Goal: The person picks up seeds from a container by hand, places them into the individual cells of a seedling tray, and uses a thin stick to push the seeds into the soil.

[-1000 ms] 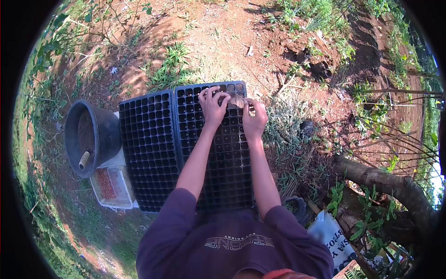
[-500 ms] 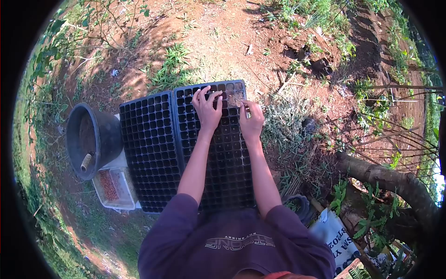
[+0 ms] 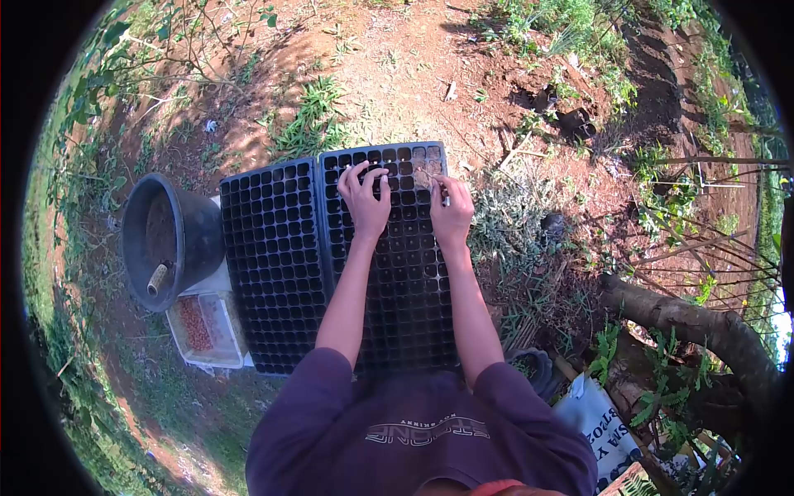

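Observation:
A black seedling tray (image 3: 402, 248) with rows of small square cells lies before me, beside a second seedling tray (image 3: 273, 264) on its left. My left hand (image 3: 365, 201) rests over the upper cells of the right tray, fingers curved and thumb apart, with nothing seen in it. At the tray's upper right corner my right hand (image 3: 452, 208) has thumb and fingers drawn together beside a small patch of brown soil (image 3: 425, 178). What that hand pinches is too small to make out. Cells in that corner look filled with soil.
Left of the trays stands a black bucket (image 3: 178, 240) with soil and a pale-handled tool (image 3: 156, 279) inside. Below it is a clear plastic container (image 3: 223, 329) of reddish-brown seeds or pellets. A thick branch (image 3: 691, 312) and a printed white sack (image 3: 591, 426) lie on the right.
The whole view has shifted slightly. My right hand's fingers have moved a little at the corner, and the brown patch beside them looks smaller. My left hand stays over the tray.

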`<state>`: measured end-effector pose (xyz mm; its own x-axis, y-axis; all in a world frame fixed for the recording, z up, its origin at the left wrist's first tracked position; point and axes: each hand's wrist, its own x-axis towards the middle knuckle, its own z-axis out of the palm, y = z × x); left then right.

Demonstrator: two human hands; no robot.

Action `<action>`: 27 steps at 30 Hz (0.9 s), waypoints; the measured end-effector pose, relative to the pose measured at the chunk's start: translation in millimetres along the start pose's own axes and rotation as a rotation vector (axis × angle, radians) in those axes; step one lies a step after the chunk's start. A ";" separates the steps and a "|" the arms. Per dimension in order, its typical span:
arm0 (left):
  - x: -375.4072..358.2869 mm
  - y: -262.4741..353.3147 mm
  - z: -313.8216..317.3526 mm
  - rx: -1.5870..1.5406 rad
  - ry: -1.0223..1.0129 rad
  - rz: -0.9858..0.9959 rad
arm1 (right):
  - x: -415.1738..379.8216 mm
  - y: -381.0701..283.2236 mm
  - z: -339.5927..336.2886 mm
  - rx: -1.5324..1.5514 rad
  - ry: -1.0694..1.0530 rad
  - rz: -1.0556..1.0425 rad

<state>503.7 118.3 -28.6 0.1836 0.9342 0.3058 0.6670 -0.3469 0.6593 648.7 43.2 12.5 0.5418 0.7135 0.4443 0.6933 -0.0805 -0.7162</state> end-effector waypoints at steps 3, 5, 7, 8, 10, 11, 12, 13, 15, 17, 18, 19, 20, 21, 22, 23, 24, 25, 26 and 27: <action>0.9 2.6 -2.7 -0.009 -0.006 -0.011 | -0.8 -5.8 -0.7 0.051 -0.093 0.092; 1.2 3.3 -4.5 -0.011 -0.004 -0.012 | -2.3 -0.8 4.2 0.024 -0.073 0.081; 1.9 1.1 -4.1 -0.003 -0.002 -0.021 | -3.3 3.3 7.7 0.002 -0.042 0.065; 0.8 0.3 -3.6 0.001 -0.003 -0.027 | -4.3 6.1 8.6 -0.007 -0.022 0.053; 0.5 -0.4 -4.0 -0.007 -0.002 -0.030 | -4.8 7.3 7.6 -0.016 0.001 0.044; 0.3 -0.6 -4.2 -0.010 -0.001 -0.031 | -5.2 7.5 7.1 -0.014 0.005 0.048; 0.5 -0.1 -4.3 -0.010 -0.007 -0.037 | -3.8 6.3 6.8 -0.011 0.010 0.049; 0.4 0.4 -4.7 -0.009 -0.011 -0.044 | -2.5 4.8 6.8 -0.005 0.012 0.064; -0.3 0.1 -5.3 -0.008 -0.017 -0.058 | -2.2 2.4 5.8 0.006 0.014 0.097; 0.3 0.4 -4.1 -0.015 -0.020 -0.066 | 0.3 1.1 6.4 -0.021 0.010 0.075; 0.2 0.5 -4.0 -0.019 -0.019 -0.065 | 0.6 1.8 7.6 -0.033 0.007 0.064; 0.1 0.6 -4.1 -0.022 -0.018 -0.065 | 0.8 2.3 8.3 -0.038 -0.012 0.070; 0.7 0.4 -4.2 -0.024 -0.016 -0.064 | 1.4 2.9 9.2 -0.042 -0.031 0.074; 1.1 -0.4 -4.2 -0.027 -0.012 -0.060 | 1.6 3.5 10.3 -0.046 -0.050 0.079; 0.9 -1.1 -4.2 -0.029 -0.008 -0.058 | 1.3 3.9 11.4 -0.050 -0.045 0.073; 0.7 -1.6 -4.0 -0.033 -0.005 -0.055 | 1.1 4.6 12.1 -0.054 -0.040 0.066; 0.6 -3.0 -3.2 -0.033 0.002 -0.044 | 0.8 5.0 12.3 -0.059 -0.035 0.060; 0.7 -4.6 -2.7 -0.033 0.008 -0.033 | 0.3 5.4 12.2 -0.058 -0.034 0.061; 0.3 -6.0 -2.2 -0.034 0.014 -0.023 | -0.4 5.5 12.1 -0.056 -0.034 0.063; 0.5 -5.4 -2.8 -0.036 0.009 -0.030 | -1.4 6.4 12.7 -0.053 -0.034 0.064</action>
<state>498.2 120.4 -30.1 0.1573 0.9436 0.2912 0.6459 -0.3214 0.6925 646.3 50.5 0.4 0.5698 0.7290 0.3792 0.6823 -0.1626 -0.7127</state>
